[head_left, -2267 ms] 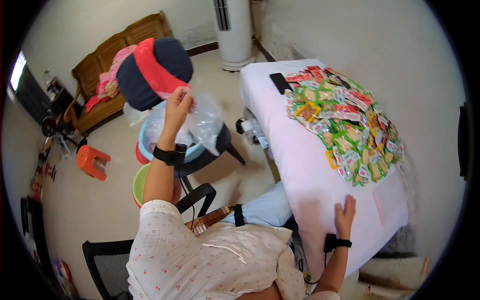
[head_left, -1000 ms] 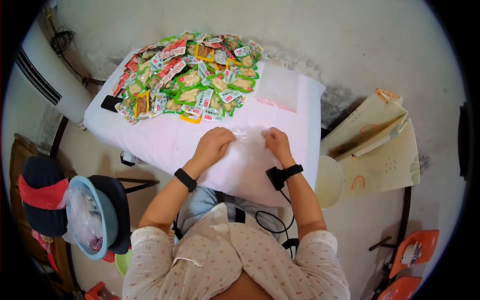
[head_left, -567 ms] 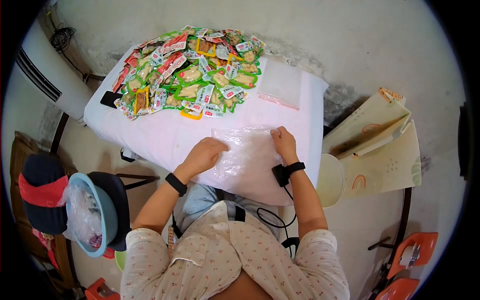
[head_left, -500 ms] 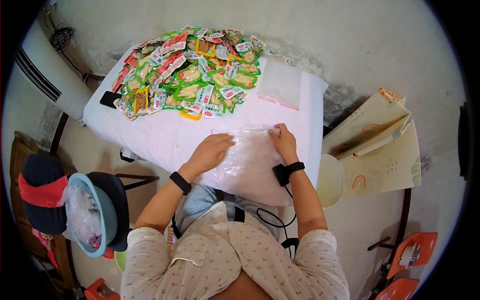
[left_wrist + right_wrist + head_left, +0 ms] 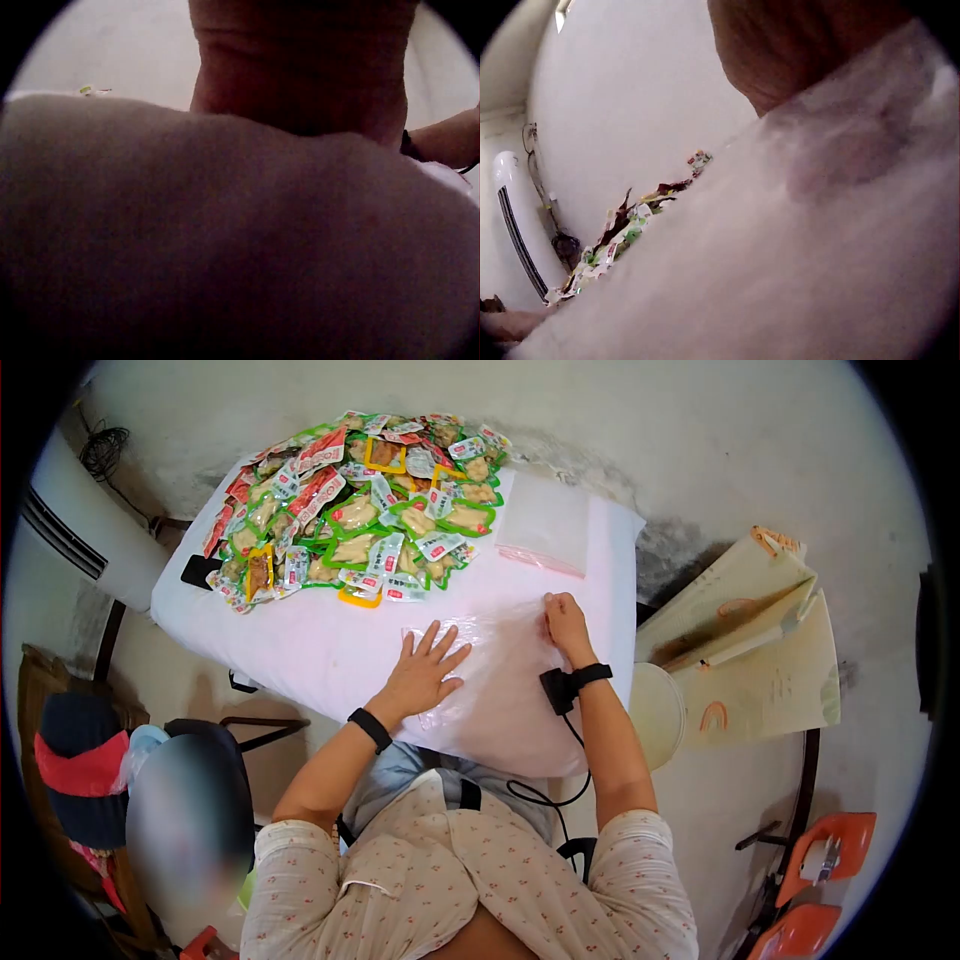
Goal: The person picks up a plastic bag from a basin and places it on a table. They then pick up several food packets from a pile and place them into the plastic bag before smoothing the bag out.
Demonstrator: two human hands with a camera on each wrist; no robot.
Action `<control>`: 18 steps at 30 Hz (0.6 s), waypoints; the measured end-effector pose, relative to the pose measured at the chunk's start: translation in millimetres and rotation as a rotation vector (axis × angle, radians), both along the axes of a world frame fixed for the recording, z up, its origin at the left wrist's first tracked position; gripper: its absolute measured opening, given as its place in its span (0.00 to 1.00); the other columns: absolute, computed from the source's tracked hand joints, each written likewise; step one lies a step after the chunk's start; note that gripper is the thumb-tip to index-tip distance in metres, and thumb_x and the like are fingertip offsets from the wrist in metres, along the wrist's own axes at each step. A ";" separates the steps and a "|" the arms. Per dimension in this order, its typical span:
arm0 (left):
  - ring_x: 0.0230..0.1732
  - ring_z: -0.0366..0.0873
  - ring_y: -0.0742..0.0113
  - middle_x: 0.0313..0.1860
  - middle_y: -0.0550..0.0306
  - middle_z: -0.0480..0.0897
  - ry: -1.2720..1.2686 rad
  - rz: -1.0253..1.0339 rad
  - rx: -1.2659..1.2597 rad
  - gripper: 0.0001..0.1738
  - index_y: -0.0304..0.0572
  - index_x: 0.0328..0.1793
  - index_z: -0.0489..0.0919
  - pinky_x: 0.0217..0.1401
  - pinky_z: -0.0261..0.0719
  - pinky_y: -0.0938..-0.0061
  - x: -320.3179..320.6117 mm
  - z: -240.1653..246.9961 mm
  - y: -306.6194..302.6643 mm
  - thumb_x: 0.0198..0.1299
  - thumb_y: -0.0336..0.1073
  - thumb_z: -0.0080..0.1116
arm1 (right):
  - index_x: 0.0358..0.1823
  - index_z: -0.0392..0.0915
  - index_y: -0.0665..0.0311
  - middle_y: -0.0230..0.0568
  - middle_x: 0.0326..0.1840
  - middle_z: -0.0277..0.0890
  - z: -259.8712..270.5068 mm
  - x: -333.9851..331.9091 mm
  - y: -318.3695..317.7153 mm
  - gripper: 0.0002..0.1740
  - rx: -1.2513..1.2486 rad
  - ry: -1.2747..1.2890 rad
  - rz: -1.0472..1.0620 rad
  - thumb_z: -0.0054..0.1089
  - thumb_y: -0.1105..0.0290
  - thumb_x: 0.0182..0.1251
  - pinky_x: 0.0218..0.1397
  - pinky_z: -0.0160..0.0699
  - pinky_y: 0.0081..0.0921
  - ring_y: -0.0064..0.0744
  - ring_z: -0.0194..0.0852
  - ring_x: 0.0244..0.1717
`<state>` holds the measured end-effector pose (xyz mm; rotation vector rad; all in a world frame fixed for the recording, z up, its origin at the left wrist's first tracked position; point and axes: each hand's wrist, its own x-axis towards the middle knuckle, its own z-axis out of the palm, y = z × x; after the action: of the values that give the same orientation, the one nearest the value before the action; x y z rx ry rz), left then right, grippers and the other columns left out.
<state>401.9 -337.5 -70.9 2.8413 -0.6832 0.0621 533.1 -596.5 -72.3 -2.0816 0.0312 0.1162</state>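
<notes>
A clear plastic bag (image 5: 490, 670) lies flat on the white-covered table (image 5: 330, 650) in the head view. The left hand (image 5: 421, 672) rests on the bag's left part with its fingers spread. At the bag's upper right corner, the right hand (image 5: 568, 628) pinches the edge between curled fingers and thumb. Beyond the hands is a large heap of small food packets (image 5: 360, 520), green, red and yellow. Another clear bag with a pink strip (image 5: 543, 530) lies to the right of the heap. The left wrist view is mostly dark skin; the hand's fingers are hidden there.
A black phone (image 5: 200, 571) lies at the table's left end. Right of the table stand a pale bucket (image 5: 657, 715) and a folded patterned board (image 5: 770, 670). At the left is a dark chair (image 5: 225, 760) with a blurred patch over it. Orange stools (image 5: 840, 850) stand at the lower right.
The bag, earlier held up at the chair by the left hand, is now spread on the table. The left hand has gone from gripping its edge to lying spread on it; the right hand has moved slightly up.
</notes>
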 end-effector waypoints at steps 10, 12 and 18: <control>0.74 0.42 0.37 0.74 0.44 0.51 0.054 0.192 0.007 0.34 0.52 0.72 0.59 0.65 0.47 0.31 -15.0 3.4 -24.6 0.62 0.54 0.48 | 0.48 0.65 0.68 0.36 0.22 0.71 12.2 -77.7 -29.2 0.18 0.259 0.144 0.014 0.59 0.71 0.59 0.19 0.69 0.20 0.24 0.72 0.19; 0.74 0.42 0.36 0.74 0.43 0.51 0.072 0.223 0.031 0.35 0.51 0.72 0.59 0.65 0.49 0.31 -24.3 12.2 -29.7 0.61 0.54 0.48 | 0.48 0.65 0.67 0.36 0.22 0.71 8.3 -72.4 -33.1 0.18 0.362 0.187 -0.031 0.59 0.72 0.59 0.20 0.70 0.20 0.23 0.72 0.20; 0.67 0.59 0.38 0.69 0.44 0.62 0.150 0.200 0.068 0.32 0.49 0.69 0.64 0.57 0.71 0.50 -27.2 43.6 -30.2 0.61 0.54 0.48 | 0.45 0.69 0.67 0.34 0.25 0.72 1.3 -58.1 -32.9 0.15 0.357 0.128 -0.062 0.58 0.75 0.56 0.26 0.71 0.20 0.23 0.71 0.24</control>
<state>374.8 -367.6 -27.2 2.9329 -0.3756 -0.1438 475.0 -629.4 -71.0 -1.7124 0.1428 0.2021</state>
